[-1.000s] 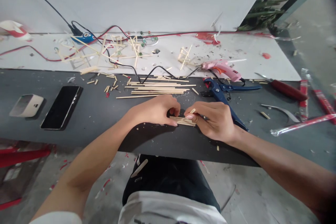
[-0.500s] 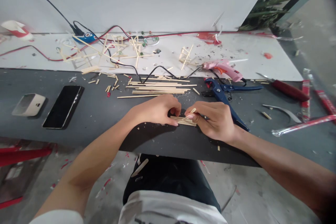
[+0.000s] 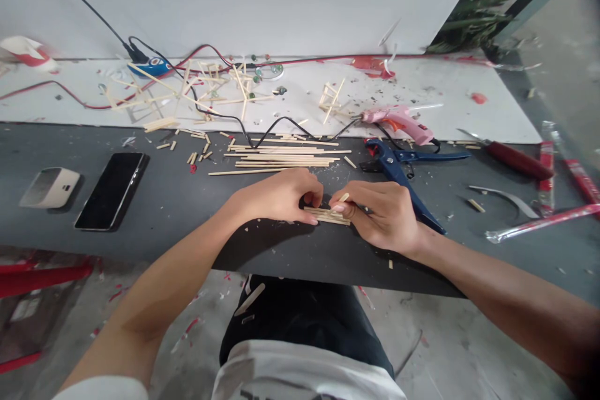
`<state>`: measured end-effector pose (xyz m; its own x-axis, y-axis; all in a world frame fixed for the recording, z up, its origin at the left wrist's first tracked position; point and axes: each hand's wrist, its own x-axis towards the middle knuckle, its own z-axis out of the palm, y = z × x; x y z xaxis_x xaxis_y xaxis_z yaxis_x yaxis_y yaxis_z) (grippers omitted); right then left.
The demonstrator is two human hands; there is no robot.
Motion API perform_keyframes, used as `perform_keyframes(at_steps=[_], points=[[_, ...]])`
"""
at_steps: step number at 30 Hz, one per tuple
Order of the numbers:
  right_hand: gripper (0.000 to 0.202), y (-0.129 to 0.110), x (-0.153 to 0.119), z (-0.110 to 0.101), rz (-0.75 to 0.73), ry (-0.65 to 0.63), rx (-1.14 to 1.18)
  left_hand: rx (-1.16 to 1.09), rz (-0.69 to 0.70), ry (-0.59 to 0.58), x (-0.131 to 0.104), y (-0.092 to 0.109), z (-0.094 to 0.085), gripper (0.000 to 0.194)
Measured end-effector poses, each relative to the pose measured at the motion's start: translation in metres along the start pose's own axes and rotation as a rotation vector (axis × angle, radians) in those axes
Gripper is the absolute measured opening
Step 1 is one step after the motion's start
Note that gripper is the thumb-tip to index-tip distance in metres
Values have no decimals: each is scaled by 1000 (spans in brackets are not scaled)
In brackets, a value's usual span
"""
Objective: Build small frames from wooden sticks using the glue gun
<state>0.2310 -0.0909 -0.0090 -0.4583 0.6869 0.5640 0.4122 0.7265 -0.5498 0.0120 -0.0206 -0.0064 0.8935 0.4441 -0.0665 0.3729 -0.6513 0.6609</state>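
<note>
Several short wooden sticks (image 3: 330, 219) lie side by side on the dark tabletop between my hands. My left hand (image 3: 290, 197) curls round their left ends, thumb and fingers pressing on the bundle. My right hand (image 3: 382, 215) is closed in a pinch on a small piece of wooden stick (image 3: 344, 198), held tilted just above the right part of the row. Whether its lower tip touches the sticks I cannot tell. Beyond my hands lies a loose row of longer wooden sticks (image 3: 285, 159).
Right of the sticks lie a blue-handled cutter (image 3: 394, 162), a pink glue gun (image 3: 398, 123) and a red-handled knife (image 3: 518, 159). A phone (image 3: 112, 190) and a small beige box (image 3: 51, 187) are at left. Stick frames (image 3: 239, 90) stand at the back, with black cable (image 3: 276, 128) running past.
</note>
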Motion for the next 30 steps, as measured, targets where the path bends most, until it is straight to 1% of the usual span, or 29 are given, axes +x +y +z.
perform_keyframes(at_steps=[22, 30], points=[[23, -1, 1, -1, 36, -21, 0, -9, -11, 5, -1, 0, 1, 17], [20, 0, 3, -3, 42, -38, 30, 4, -14, -8, -1, 1, 0, 19]])
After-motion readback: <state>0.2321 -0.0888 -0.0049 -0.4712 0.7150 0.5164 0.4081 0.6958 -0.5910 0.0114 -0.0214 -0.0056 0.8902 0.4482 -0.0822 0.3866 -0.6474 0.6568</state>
